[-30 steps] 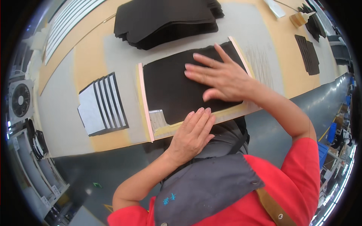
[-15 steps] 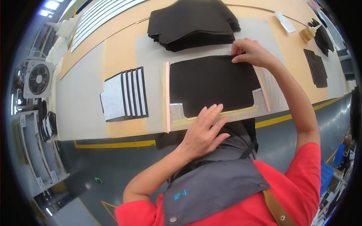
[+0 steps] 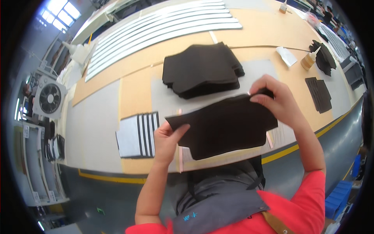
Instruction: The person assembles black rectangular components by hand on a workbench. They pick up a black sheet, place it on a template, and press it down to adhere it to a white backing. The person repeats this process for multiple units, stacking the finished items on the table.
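A flat black panel with notched lower corners hangs between my two hands, raised off the table. At its upper left corner my left hand pinches the edge between thumb and fingers. My right hand grips the upper right edge, where the panel curls over a little. Beneath it, partly covered, pink strips are fixed on the table. A thick stack of similar black panels lies just beyond. Left of my left hand are overlapped white pieces with black edges.
Long white strips lie across the back of the table. To the right are a glue bottle, a crumpled white paper and small dark pieces. A box fan stands left of the table, above white shelving.
The black panel has been lifted off the table between the pink strips. My left hand has moved from its lower edge to its upper left corner. The view has tilted upward.
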The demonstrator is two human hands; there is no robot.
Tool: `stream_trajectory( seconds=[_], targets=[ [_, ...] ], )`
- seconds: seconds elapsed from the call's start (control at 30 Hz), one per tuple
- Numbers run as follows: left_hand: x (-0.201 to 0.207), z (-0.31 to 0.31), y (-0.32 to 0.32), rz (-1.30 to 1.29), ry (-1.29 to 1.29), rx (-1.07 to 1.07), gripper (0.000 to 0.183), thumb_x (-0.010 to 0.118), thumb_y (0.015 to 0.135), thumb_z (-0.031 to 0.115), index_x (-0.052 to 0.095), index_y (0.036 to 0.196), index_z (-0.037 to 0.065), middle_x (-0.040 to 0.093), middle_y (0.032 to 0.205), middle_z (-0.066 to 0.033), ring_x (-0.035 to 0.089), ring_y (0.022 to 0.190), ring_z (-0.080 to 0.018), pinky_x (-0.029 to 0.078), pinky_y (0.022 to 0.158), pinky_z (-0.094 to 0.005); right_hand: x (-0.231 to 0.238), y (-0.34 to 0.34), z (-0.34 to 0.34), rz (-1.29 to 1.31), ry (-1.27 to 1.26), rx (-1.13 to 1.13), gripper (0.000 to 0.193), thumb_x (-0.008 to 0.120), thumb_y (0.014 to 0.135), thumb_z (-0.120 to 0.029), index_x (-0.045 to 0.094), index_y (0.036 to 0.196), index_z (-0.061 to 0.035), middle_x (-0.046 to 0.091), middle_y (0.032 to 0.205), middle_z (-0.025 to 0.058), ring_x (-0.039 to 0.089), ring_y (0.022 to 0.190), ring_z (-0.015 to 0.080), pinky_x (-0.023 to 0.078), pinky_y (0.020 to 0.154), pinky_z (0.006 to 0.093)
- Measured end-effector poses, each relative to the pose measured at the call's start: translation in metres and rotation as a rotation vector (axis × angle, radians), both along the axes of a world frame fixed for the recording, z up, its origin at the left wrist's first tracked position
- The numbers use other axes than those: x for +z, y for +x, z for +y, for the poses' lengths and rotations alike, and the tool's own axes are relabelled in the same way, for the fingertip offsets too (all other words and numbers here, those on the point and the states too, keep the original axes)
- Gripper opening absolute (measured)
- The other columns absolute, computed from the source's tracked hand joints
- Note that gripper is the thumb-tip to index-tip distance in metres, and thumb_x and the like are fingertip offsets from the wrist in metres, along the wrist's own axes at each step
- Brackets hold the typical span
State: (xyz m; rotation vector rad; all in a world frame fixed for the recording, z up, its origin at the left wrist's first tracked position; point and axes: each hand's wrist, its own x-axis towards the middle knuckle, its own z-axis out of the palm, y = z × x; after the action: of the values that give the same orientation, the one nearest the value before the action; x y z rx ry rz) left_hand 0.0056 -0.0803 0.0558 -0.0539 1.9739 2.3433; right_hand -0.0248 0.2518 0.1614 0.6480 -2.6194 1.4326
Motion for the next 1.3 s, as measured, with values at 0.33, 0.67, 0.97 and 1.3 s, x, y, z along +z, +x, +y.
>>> stream_trajectory(
  seconds=[0.33, 0.67, 0.97, 1.3],
  targets=[
    [0.015, -0.001, -0.241, 0.184, -0.382, -0.063, 0.04, 0.083, 0.088, 0.016, 0.068, 0.12, -0.004, 0.074, 0.106, -0.0085, 0.068, 0.091, -0.0137, 0.053, 0.084, -0.0262, -0.048, -0.231, 0.021, -0.226, -0.094, -0.211, 0.051, 0.077, 0.091, -0.02, 0.059, 0.138, -0.0102, 0.067, 0.123, 0.013, 0.062, 0.115, 0.0238, 0.052, 0.098, 0.036],
    [0.067, 0.082, -0.031, 0.231, -0.09, -0.525, 0.043, 0.053, 0.087, -0.014, 0.06, 0.128, -0.003, 0.066, 0.116, -0.0135, 0.064, 0.104, -0.0224, 0.051, 0.094, -0.0344, -0.12, -0.041, 0.243, 0.317, 0.565, -0.827, 0.031, 0.074, 0.093, -0.02, 0.071, 0.121, -0.0069, 0.07, 0.121, 0.0138, 0.064, 0.113, 0.0338, 0.05, 0.099, 0.0402],
    [0.136, 0.165, 0.024, -0.031, 0.844, -0.979, 0.016, 0.07, 0.099, 0.022, 0.066, 0.105, 0.008, 0.067, 0.101, -0.0127, 0.062, 0.084, -0.0274, 0.051, 0.073, -0.0369, -0.133, 0.049, 0.508, -0.138, 0.561, -1.374, 0.048, 0.076, 0.089, -0.039, 0.07, 0.126, -0.0105, 0.072, 0.125, 0.0138, 0.066, 0.121, 0.0306, 0.051, 0.101, 0.0444],
    [0.136, 0.194, 0.028, 0.077, 0.549, -0.963, 0.012, 0.073, 0.095, 0.017, 0.066, 0.096, 0.007, 0.066, 0.096, -0.011, 0.064, 0.082, -0.0272, 0.053, 0.075, -0.0411, -0.155, 0.015, 0.599, -0.611, 0.316, -1.224, 0.052, 0.085, 0.081, -0.047, 0.07, 0.123, -0.0203, 0.073, 0.119, 0.0026, 0.065, 0.116, 0.0248, 0.047, 0.098, 0.0456]
  ],
)
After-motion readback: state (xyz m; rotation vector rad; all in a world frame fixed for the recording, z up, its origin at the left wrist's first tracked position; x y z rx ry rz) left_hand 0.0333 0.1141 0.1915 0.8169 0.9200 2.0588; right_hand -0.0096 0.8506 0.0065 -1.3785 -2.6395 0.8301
